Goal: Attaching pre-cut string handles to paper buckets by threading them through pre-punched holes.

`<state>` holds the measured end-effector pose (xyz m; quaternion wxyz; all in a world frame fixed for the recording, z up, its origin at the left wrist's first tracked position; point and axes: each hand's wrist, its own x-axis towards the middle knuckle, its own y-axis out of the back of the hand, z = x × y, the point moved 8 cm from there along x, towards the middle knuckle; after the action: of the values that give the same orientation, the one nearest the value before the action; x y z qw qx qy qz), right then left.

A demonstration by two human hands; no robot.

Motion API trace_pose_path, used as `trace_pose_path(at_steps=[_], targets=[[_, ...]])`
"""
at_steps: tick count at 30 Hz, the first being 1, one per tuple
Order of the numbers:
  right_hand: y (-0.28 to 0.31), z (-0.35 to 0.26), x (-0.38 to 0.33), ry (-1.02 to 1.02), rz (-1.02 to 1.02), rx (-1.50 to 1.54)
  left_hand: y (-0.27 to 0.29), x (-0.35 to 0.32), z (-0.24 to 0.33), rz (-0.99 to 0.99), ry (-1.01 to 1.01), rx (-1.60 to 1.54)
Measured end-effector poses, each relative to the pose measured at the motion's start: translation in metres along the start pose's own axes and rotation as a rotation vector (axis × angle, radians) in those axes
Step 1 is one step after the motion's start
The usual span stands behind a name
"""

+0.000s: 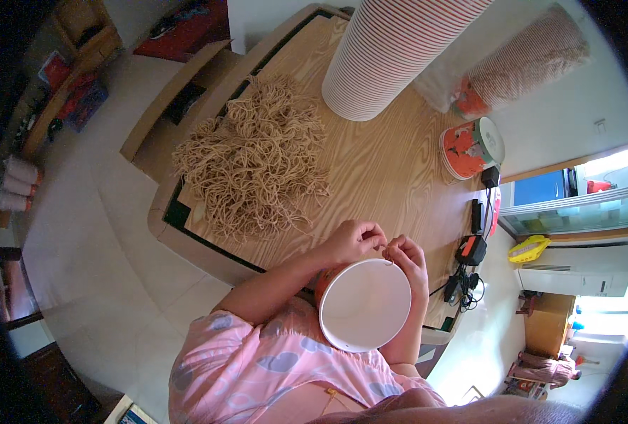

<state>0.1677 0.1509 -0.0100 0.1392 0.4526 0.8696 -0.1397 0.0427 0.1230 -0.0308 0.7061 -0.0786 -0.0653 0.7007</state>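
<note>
Here, both hands pinched at the far rim of a white paper bucket (363, 304) held against the lap by the desk (391, 162) edge: left hand (353, 242) and right hand (407, 256) closed on a thin tan string (383, 246). Best to keep the bucket steady, rim up, and the string taut between fingertips. Heap of strings (254, 159) within reach, well apart from the stacked cups (391, 49).

A tall stack of red-and-white paper buckets (391, 53) is standing far on the table; a plastic-wrapped stack (529, 60) is lying right, above a few nested orange-printed buckets (471, 147).
</note>
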Motion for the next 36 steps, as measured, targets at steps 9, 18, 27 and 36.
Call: trace_pose_path(at_steps=[9, 18, 27, 36], targets=[[-0.008, -0.004, -0.004, -0.123, 0.059, 0.073, 0.008, -0.002, 0.044, 0.15, -0.306, 0.429], [-0.005, 0.019, 0.007, -0.224, 0.067, 0.299, 0.003, 0.009, 0.031, 0.119, -0.337, 0.42], [-0.01, 0.011, 0.006, -0.162, -0.011, 0.314, 0.022, 0.005, 0.049, 0.139, -0.315, 0.489], [-0.001, 0.015, -0.007, -0.133, -0.11, 0.184, 0.062, -0.002, 0.04, 0.348, -0.24, 0.562]])
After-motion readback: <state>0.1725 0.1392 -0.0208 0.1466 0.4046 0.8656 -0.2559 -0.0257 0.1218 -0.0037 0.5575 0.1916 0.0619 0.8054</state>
